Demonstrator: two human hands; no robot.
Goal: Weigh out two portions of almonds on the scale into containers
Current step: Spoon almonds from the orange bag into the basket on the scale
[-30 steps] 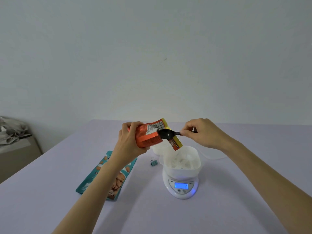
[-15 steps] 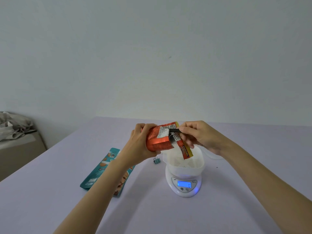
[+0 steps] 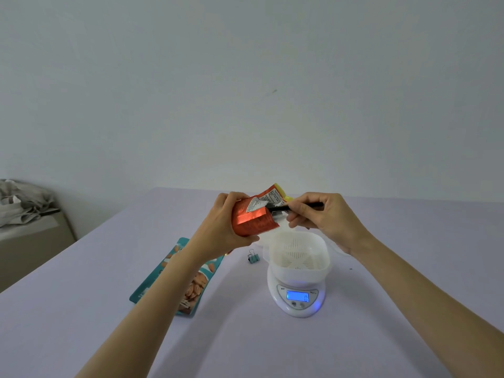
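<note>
My left hand grips an orange foil bag, tilted with its open mouth toward the right, above the table. My right hand pinches the handle of a black spoon, whose bowl is hidden inside the bag's mouth. Just below sits a white perforated container on a round white scale; its blue display is lit and reads 0. No almonds show in the container.
A teal almond pouch lies flat on the lilac table under my left forearm. A small teal binder clip sits left of the scale. A second white container edge peeks out behind my right wrist. A cabinet with cloth stands far left.
The spoon, outside the bag's mouth a second ago, has gone into the bag. Both hands and the bag have shifted slightly right and come closer together.
</note>
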